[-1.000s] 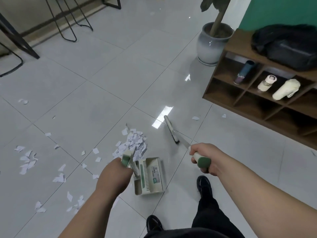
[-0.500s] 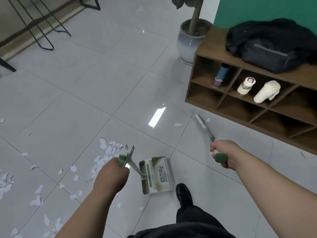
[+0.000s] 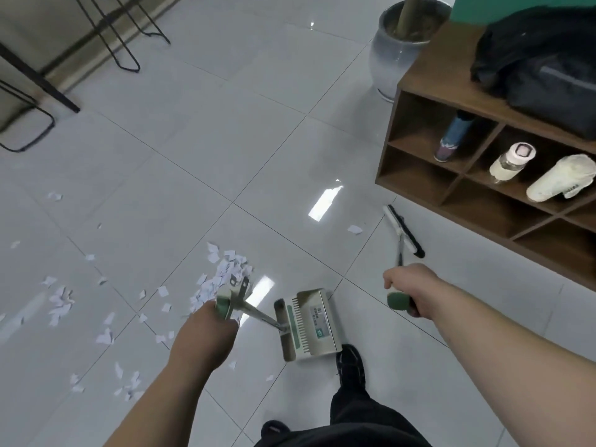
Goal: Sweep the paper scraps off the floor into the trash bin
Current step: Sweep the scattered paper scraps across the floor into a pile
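White paper scraps (image 3: 222, 275) lie heaped on the grey tile floor, with more scattered to the left (image 3: 59, 301) and one single scrap (image 3: 354, 229) further right. My left hand (image 3: 206, 330) grips the green-tipped handle of a cream dustpan (image 3: 309, 324), which sits just right of the heap by my shoe. My right hand (image 3: 409, 290) grips the green handle of a small broom (image 3: 403, 230); its white-and-black head rests on the floor near the shelf, right of the single scrap. No trash bin is in view.
A brown cubby shelf (image 3: 416, 169) stands at the right, holding bottles and a dark bag on top. A grey plant pot (image 3: 396, 50) is behind it. Black metal chair legs (image 3: 125, 59) stand at the far left. My black shoes (image 3: 350, 362) are below the dustpan.
The broom head has swung right, away from the heap toward the shelf and past the single scrap. The dustpan has stayed by my foot.
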Demonstrator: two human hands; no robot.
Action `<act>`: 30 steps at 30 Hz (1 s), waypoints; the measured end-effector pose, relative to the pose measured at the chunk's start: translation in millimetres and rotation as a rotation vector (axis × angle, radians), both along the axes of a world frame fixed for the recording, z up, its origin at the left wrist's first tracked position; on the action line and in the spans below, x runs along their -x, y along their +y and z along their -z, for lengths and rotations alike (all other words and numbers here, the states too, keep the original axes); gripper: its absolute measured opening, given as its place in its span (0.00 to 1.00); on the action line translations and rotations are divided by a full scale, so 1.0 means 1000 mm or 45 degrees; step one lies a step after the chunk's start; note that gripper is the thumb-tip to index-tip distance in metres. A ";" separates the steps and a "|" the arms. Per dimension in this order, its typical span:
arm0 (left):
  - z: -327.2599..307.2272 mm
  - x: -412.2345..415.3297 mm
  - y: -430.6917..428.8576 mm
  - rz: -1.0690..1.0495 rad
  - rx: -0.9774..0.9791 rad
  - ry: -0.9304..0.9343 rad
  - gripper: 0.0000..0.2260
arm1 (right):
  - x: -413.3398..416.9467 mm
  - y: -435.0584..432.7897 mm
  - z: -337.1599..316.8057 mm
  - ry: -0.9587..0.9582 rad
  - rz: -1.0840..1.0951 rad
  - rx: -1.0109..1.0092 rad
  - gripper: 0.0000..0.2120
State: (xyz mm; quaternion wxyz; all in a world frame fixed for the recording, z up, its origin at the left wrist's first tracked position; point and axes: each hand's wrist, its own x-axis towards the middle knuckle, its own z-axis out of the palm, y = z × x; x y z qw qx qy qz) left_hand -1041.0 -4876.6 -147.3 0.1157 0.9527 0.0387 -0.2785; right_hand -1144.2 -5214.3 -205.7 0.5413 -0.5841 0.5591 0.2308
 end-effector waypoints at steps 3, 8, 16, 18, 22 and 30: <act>-0.005 0.003 0.014 -0.061 0.001 0.004 0.05 | -0.015 0.040 -0.006 -0.028 -0.124 -0.086 0.10; -0.008 0.013 0.050 -0.210 -0.021 0.010 0.08 | -0.046 0.097 -0.019 -0.061 -0.239 -0.267 0.18; -0.008 0.063 0.141 -0.478 0.019 0.000 0.08 | -0.083 0.139 -0.064 -0.104 -0.200 -0.377 0.13; -0.007 0.080 0.165 -0.545 0.038 -0.007 0.07 | -0.078 0.164 -0.073 -0.111 -0.177 -0.408 0.11; -0.007 0.119 0.214 -0.664 0.092 -0.002 0.08 | -0.058 0.219 -0.079 -0.095 -0.140 -0.358 0.06; 0.003 0.199 0.315 -0.874 0.173 -0.006 0.05 | -0.008 0.319 -0.066 -0.001 -0.169 -0.220 0.12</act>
